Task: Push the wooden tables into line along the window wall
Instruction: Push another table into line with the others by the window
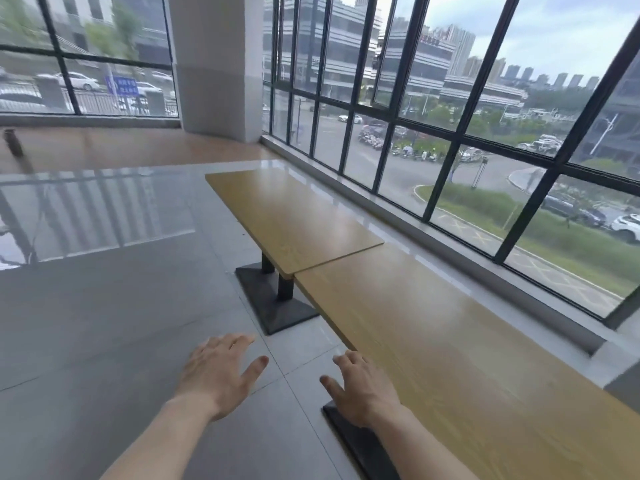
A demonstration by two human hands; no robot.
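Two wooden tables stand end to end beside the window wall point(450, 140). The far table point(291, 213) sits slightly offset to the left of the near table point(450, 348), and its corner overlaps the joint. My right hand point(360, 389) hovers at the near table's left edge with fingers spread, holding nothing. My left hand point(221, 372) is open over the floor, clear of both tables.
Dark metal bases point(273, 299) stand under the tables on grey floor tiles point(104, 323). A grey sill point(485, 268) runs beneath the window. A white column point(218, 64) rises at the back. A small dark object point(13, 142) stands on the brown floor far left.
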